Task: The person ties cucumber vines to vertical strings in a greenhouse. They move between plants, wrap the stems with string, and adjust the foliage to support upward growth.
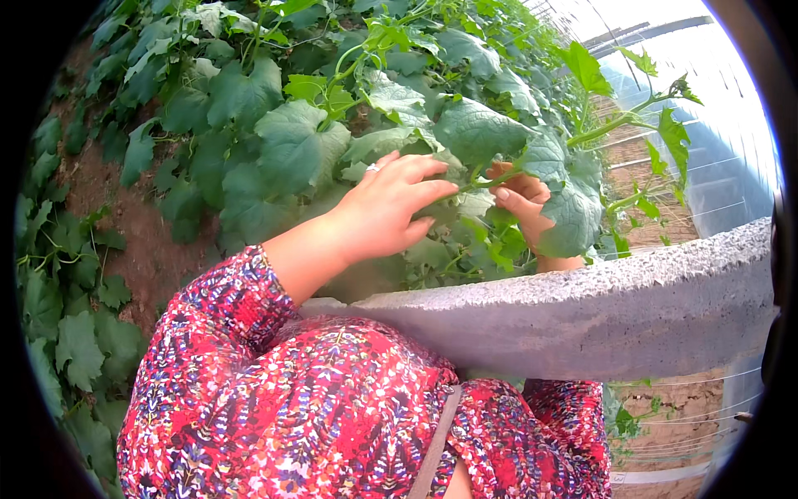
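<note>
My left hand point(399, 199) reaches in from the left with its fingers apart and a ring on one finger. Its foremost fingertip meets a green vine stem point(480, 184), and the thumb hangs free below. Beyond the concrete beam, my right hand point(523, 194) has curled fingers and thumb around the same stem. A broad leaf point(570, 215) covers part of that hand and wrist. Large lobed leaves point(480, 130) crowd above both hands. Thinner, brighter shoots point(492, 243) show beneath them. The beam hides most of my right forearm.
A rough-edged concrete beam point(561, 318) crosses close before my body, between my right sleeve and hand. Dense vines point(243, 100) fill the upper left over bare soil point(118, 243). Wires point(679, 424) and plastic sheeting point(717, 187) run along the right. A long shoot point(605, 131) sticks out there.
</note>
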### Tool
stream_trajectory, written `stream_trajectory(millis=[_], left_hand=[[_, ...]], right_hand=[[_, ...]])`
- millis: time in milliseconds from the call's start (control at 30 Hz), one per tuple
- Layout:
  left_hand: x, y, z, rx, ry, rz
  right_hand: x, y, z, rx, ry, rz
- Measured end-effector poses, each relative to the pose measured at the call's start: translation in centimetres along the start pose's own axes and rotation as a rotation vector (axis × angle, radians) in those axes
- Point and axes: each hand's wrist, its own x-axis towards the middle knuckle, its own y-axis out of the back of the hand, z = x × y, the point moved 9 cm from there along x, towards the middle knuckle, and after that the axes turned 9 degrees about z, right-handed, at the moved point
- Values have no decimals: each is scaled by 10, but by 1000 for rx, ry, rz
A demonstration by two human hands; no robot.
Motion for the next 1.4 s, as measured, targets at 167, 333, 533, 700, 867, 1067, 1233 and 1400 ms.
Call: stream_trajectory(millis=[167,333,533,700,867,1067,1233,1400], left_hand=[[-7,27,0,-26,-14,-19],[-18,53,22,93,-3,62],[-11,72,9,222,4,158],[-5,80,-2,400,32,219],[4,74,18,443,-171,231],[-17,66,66,31,-302,214],[-139,-36,-33,-372,705,-129],[-150,-43,-72,-578,1198,14]], right_hand=[[-8,-16,-5,-125,17,-54],[-27,-29,-7,87,-27,-3],[-3,-25,27,353,-108,74],[6,-42,20,121,-4,52],[14,-70,6,100,-126,-26],[13,-78,-9,162,-105,35],[19,-85,-20,196,-57,116],[21,-93,-33,161,33,144]])
